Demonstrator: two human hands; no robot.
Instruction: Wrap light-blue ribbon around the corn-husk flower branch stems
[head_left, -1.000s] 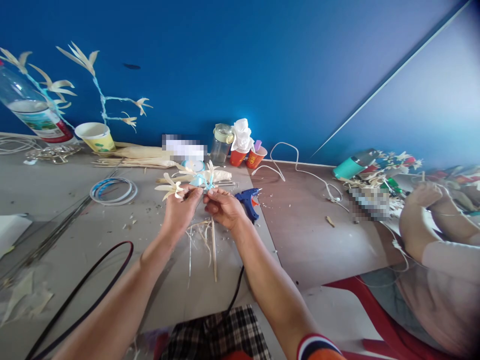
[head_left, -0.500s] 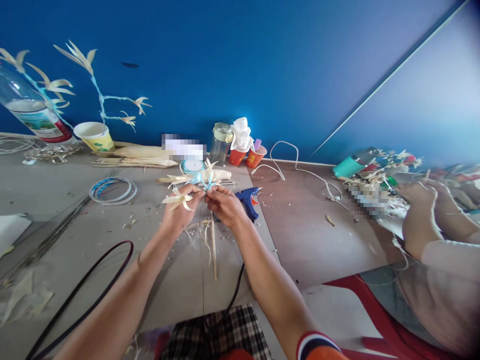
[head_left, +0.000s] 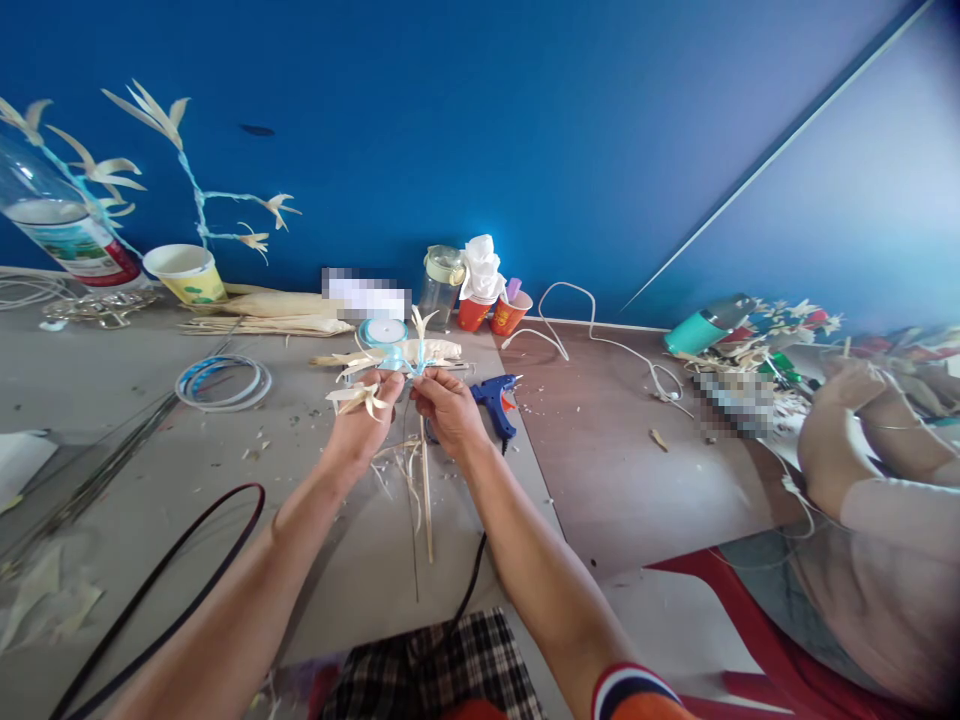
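Between my hands is an artificial flower stem, wrapped in light blue tape and bearing pale, husk-like petals. My left hand is closed around its left side, and a cream flower sticks out over the back of that hand. With thumb and forefinger, my right hand pinches the blue-wrapped part near the upright bloom. A thin dark wire hangs down below my fingers. Where the wire joins the stem is hidden by my fingertips. A blue glue gun lies just right of my right hand.
A ribbon spool and husk bundles lie behind my hands. Ribbon rings are at left. Finished flower stems stand in a paper cup. Red cups line the wall. Another person's hands work at right.
My left hand has turned slightly, and the flower over it has tilted. A thin wire now shows hanging beneath my hands. The other person's hands have shifted a little.
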